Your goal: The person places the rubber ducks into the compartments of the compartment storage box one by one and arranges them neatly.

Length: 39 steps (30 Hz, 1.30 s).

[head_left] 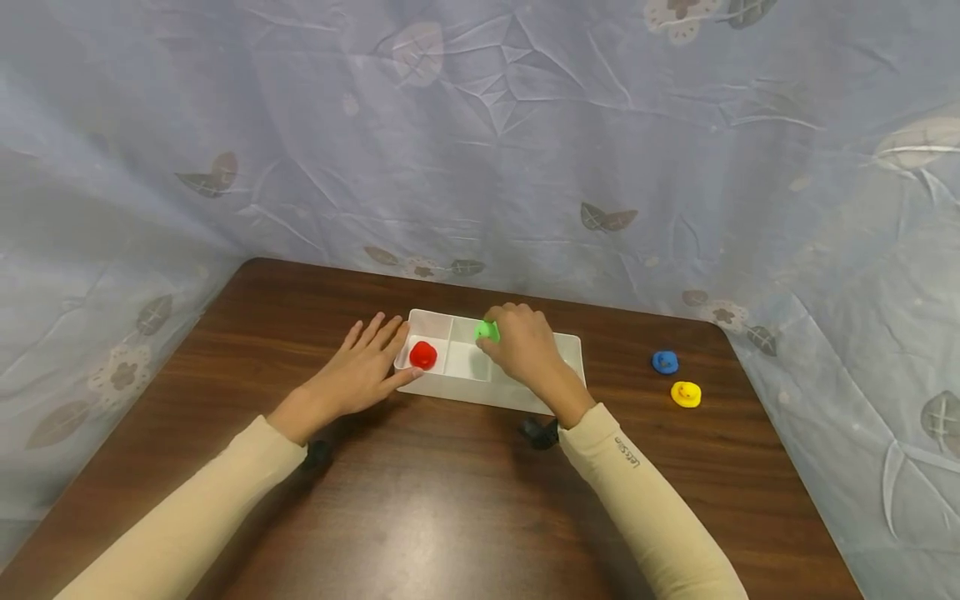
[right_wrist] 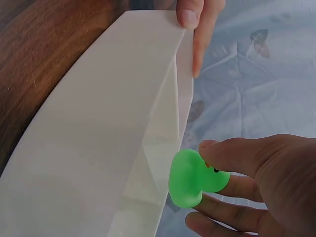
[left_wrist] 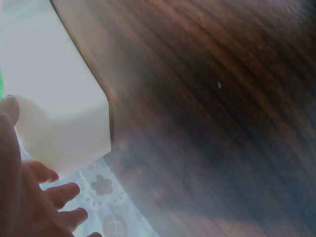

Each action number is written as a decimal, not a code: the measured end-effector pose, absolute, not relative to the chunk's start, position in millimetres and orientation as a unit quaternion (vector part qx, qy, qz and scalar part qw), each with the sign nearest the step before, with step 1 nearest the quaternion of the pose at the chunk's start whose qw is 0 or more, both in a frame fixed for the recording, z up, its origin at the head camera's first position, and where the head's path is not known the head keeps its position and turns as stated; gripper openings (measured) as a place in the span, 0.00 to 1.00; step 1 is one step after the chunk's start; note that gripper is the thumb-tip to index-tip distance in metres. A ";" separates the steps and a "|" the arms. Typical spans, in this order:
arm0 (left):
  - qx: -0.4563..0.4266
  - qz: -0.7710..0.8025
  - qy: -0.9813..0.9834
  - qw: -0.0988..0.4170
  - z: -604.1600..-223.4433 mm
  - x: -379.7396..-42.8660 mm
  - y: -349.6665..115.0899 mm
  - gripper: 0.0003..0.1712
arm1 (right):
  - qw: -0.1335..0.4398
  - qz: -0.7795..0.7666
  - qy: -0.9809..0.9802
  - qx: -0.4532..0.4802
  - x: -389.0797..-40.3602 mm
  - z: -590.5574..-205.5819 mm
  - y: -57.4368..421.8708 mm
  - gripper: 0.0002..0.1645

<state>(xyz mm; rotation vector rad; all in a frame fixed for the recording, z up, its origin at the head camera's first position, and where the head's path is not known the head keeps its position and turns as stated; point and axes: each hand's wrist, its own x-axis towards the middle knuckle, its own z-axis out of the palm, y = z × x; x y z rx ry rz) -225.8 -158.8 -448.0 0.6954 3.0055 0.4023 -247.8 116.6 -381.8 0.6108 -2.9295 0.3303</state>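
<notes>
A small green rubber duck (right_wrist: 186, 178) is pinched between the thumb and fingers of my right hand (head_left: 520, 343), above the middle part of a white divided box (head_left: 467, 388). My left hand (head_left: 358, 371) lies against the box's left end, its fingers straight and spread, the thumb along the near wall. In the left end compartment sits a red rubber duck (head_left: 423, 356). The right wrist view shows the green duck just over the box rim, with fingertips of the left hand (right_wrist: 190, 17) at the far corner.
A blue duck (head_left: 664, 362) and a yellow duck (head_left: 686, 394) stand on the brown wooden table (head_left: 420, 500), right of the box. Patterned cloth (head_left: 480, 167) hangs behind the table and along its sides.
</notes>
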 end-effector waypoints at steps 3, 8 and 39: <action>0.225 0.126 0.966 0.014 -448.2 -226.1 -158.0 0.53 | 0.064 0.111 -0.971 0.202 -246.9 -383.3 114.1 0.20; 0.224 0.124 0.967 0.012 -447.6 -224.4 -157.7 0.53 | 0.062 0.109 -0.970 0.206 -246.6 -385.6 110.9 0.21; 0.217 0.118 0.969 0.019 -444.7 -214.0 -155.0 0.53 | 0.029 0.123 -0.962 0.244 -239.6 -400.6 90.1 0.19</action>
